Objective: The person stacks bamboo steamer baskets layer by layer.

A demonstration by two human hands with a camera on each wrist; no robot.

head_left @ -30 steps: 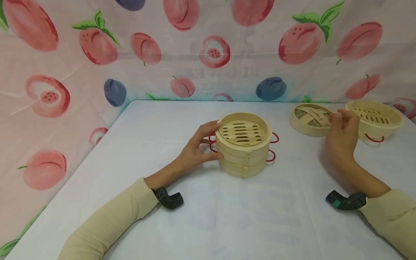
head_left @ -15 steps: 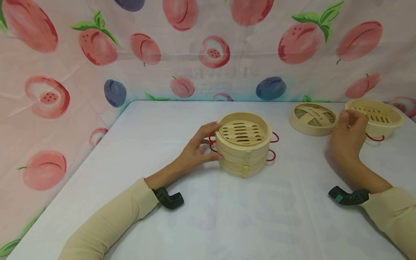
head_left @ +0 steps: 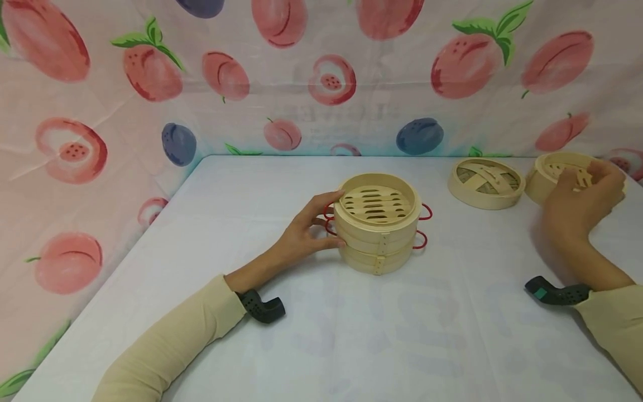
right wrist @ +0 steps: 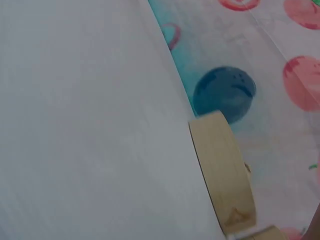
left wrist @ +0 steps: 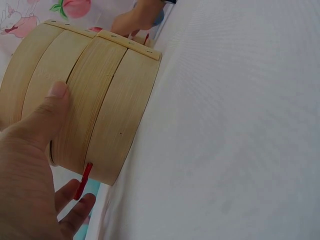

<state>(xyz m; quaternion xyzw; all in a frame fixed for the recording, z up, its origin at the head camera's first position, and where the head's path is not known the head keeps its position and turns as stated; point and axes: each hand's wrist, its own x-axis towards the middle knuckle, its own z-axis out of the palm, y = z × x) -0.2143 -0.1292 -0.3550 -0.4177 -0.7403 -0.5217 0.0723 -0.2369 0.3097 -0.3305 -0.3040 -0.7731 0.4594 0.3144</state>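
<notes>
A stack of two round bamboo steamer baskets [head_left: 379,237] stands in the middle of the table, red loop handles at its sides. My left hand [head_left: 306,229] grips its left side, thumb low on the wall and a finger up at the rim. The left wrist view shows that thumb pressed along the bamboo wall [left wrist: 105,100], with two fingertips near a red handle [left wrist: 83,181]. At the back right, my right hand [head_left: 582,206] reaches over another steamer basket [head_left: 540,187], fingers curled at its right side. That hand covers much of the basket.
A woven bamboo lid [head_left: 484,192] lies beside the right basket, close against it, and shows edge-on in the right wrist view. A fruit-printed cloth [head_left: 281,84] hangs behind the white table [head_left: 351,346] and along its left.
My right hand has moved from the lid rightward over the single basket, which has shifted slightly left toward the lid. My left hand and the stack have stayed in place.
</notes>
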